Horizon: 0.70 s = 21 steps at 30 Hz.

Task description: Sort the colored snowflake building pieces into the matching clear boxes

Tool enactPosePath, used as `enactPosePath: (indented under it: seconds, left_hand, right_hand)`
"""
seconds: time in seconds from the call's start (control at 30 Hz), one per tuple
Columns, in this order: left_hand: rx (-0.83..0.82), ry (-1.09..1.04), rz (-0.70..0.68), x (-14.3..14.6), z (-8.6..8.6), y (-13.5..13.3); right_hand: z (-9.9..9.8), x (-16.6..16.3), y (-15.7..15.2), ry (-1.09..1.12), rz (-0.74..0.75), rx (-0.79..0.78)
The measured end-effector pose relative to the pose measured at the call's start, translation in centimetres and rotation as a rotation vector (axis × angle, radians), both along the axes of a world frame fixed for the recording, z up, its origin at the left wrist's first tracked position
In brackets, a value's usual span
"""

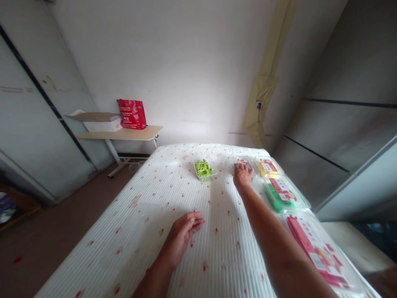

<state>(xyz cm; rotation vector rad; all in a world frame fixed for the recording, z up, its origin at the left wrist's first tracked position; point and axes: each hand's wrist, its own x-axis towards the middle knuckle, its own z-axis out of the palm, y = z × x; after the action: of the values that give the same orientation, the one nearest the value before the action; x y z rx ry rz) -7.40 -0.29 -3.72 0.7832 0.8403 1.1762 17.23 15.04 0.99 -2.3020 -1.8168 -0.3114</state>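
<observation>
White red-dotted cloth point(173, 182) over the whole table. Right hand point(242, 176) reaches far out, fingers spread flat on a small clear pack point(244, 159), not curled round it. Green blocks tray point(204, 169) sits just left of those fingertips. Left hand point(186, 227) rests well back, loosely curled, empty.

Right hand point(242, 176) on clear packet point(247, 160)
</observation>
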Motion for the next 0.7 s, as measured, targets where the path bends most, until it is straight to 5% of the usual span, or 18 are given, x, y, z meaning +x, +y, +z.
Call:
enactPosePath:
  seconds: [0.27,0.4,0.57,0.7]
  left_hand:
    - [-0.006,-0.002,0.017,0.1,0.2,-0.2]
    - [0.018,0.142,0.0,0.3,0.6,-0.5]
    - [0.263,0.584,0.058,-1.4,2.2,-1.4]
    - [0.399,1.184,0.186,-5.7,3.7,-2.2]
  right_hand:
    - [0.6,-0.7,-0.1,-0.026,0.037,0.042]
    - [1.2,-3.9,-1.2,-0.058,0.321,0.154]
    - [1.0,-7.2,-2.0,-0.02,0.439,0.061]
    - [0.6,-8.0,-2.8,0.007,0.45,0.036]
